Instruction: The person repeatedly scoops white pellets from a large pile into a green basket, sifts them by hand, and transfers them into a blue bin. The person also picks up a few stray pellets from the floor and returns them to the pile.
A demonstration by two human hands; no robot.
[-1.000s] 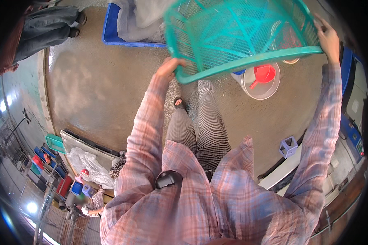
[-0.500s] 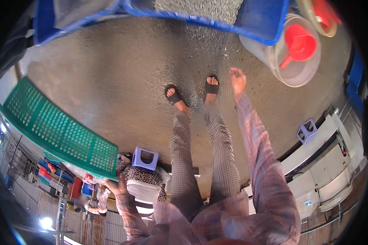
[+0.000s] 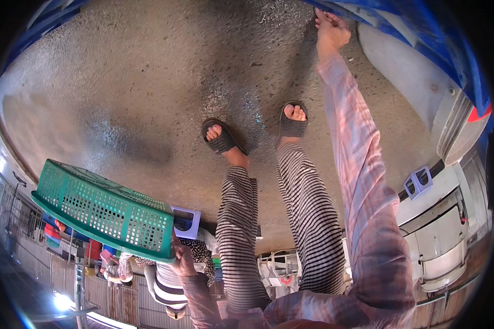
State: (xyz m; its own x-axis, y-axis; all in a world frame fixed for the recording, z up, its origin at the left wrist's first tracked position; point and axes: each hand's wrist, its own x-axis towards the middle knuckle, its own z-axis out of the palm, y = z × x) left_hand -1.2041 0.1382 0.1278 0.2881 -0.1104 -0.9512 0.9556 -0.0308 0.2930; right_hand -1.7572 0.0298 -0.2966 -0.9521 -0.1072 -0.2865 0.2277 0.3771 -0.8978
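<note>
My left hand (image 3: 183,260) is closed on the rim of a green plastic basket (image 3: 107,211) with perforated sides. The basket is held tilted at my left, its perforated underside and side toward the floor ahead. What it may contain is hidden. My right arm stretches far forward, and my right hand (image 3: 332,34) is at the near rim of a blue tub (image 3: 389,19). Its fingers are curled against that rim. Most of the tub and its contents lie outside the picture.
A pale bucket (image 3: 409,77) lies under the blue tub at the right. Small purple stools stand behind me, one at the right (image 3: 418,182) and one by the basket (image 3: 185,222). Another person (image 3: 167,279) is behind at the left. The concrete floor (image 3: 164,88) looks wet.
My right hand has moved forward to the blue tub's rim. The green basket has turned and come lower, still in my left hand. The view has shifted, so the tub's contents have left the picture.
</note>
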